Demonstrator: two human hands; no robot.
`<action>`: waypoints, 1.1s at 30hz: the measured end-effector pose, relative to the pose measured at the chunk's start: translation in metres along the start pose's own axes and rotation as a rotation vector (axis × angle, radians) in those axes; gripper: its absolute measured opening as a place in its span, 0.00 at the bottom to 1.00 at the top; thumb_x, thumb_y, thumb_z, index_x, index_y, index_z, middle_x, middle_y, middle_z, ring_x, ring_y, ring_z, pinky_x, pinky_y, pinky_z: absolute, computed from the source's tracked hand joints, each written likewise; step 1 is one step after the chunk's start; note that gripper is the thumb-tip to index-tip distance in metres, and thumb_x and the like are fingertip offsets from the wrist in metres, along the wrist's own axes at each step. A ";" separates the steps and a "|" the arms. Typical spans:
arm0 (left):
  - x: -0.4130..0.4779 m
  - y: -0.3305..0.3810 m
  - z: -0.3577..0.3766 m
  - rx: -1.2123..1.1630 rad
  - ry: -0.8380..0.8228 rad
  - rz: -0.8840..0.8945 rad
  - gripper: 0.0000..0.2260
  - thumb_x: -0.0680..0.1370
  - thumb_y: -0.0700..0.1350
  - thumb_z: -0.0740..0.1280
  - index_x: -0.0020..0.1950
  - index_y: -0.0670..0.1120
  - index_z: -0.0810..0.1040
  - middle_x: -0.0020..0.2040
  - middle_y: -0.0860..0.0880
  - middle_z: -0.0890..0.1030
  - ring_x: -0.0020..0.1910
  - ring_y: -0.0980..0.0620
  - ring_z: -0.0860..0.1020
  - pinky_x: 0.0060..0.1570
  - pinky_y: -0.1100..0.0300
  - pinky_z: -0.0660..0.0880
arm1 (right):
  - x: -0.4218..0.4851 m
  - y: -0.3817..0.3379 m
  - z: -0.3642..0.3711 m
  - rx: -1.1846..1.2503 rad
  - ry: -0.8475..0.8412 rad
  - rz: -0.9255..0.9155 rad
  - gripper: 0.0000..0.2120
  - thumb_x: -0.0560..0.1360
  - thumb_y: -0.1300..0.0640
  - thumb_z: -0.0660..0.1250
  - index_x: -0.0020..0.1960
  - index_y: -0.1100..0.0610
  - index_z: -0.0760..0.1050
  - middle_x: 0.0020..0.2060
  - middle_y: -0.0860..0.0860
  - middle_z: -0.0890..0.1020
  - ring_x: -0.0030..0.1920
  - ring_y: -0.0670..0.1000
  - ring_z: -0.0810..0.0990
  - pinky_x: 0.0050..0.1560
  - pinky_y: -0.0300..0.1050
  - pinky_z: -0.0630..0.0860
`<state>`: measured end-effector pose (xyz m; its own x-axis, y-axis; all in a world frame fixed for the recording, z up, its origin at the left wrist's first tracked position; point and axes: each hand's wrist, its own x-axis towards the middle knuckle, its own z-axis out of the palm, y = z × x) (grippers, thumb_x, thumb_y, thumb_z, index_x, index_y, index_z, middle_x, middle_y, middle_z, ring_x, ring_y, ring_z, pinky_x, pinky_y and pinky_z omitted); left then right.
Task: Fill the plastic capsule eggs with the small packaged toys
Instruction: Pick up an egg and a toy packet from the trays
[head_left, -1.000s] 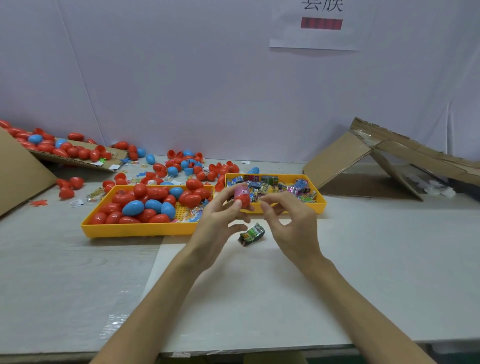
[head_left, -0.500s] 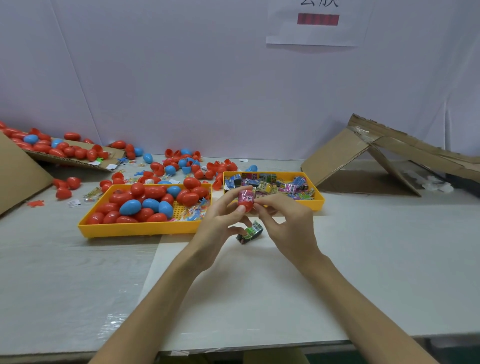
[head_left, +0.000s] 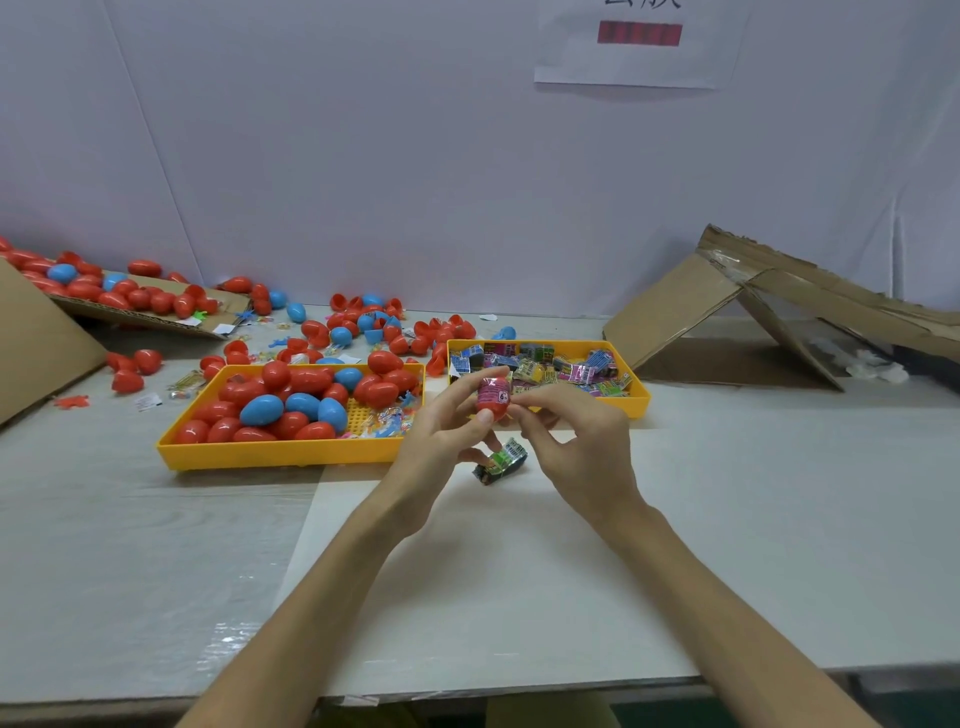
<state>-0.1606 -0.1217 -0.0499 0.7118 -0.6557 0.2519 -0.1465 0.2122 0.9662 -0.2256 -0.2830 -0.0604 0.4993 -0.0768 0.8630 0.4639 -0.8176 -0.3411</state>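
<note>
While the left hand (head_left: 441, 441) pinches the red egg half (head_left: 494, 414) just before the toy tray (head_left: 640, 401), the right hand (head_left: 579, 441) pinches the pink packet (head_left: 491, 392) seated in it; both look light; shell stiff, slick; grip its sides.

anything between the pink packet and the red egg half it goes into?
Nothing visible. The pink packet already stands in the open mouth of the red egg half, which the left hand grips; the right hand pinches the packet's right edge. The green packet lies on the table below, clear of both.
</note>
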 end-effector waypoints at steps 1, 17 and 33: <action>0.000 0.000 0.000 -0.007 -0.005 -0.006 0.18 0.77 0.48 0.65 0.66 0.61 0.76 0.48 0.55 0.84 0.41 0.55 0.79 0.44 0.62 0.79 | 0.001 -0.001 0.001 0.077 -0.006 0.080 0.10 0.75 0.63 0.74 0.56 0.60 0.82 0.47 0.52 0.85 0.41 0.46 0.84 0.43 0.41 0.81; -0.001 -0.001 0.003 -0.057 -0.021 -0.047 0.17 0.80 0.48 0.62 0.68 0.55 0.78 0.45 0.49 0.82 0.42 0.53 0.78 0.44 0.60 0.77 | 0.010 0.004 -0.008 0.792 -0.216 0.759 0.13 0.78 0.52 0.68 0.61 0.53 0.81 0.50 0.54 0.86 0.46 0.53 0.85 0.47 0.43 0.77; -0.003 0.001 0.009 0.191 0.119 0.092 0.09 0.84 0.38 0.62 0.59 0.52 0.74 0.39 0.50 0.84 0.39 0.55 0.81 0.40 0.62 0.79 | 0.011 0.007 -0.007 0.889 -0.182 0.846 0.19 0.70 0.55 0.73 0.60 0.61 0.81 0.52 0.58 0.86 0.53 0.58 0.85 0.52 0.46 0.81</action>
<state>-0.1692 -0.1265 -0.0490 0.7635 -0.5477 0.3420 -0.3336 0.1190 0.9352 -0.2219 -0.2931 -0.0502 0.9445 -0.2532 0.2090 0.2465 0.1265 -0.9608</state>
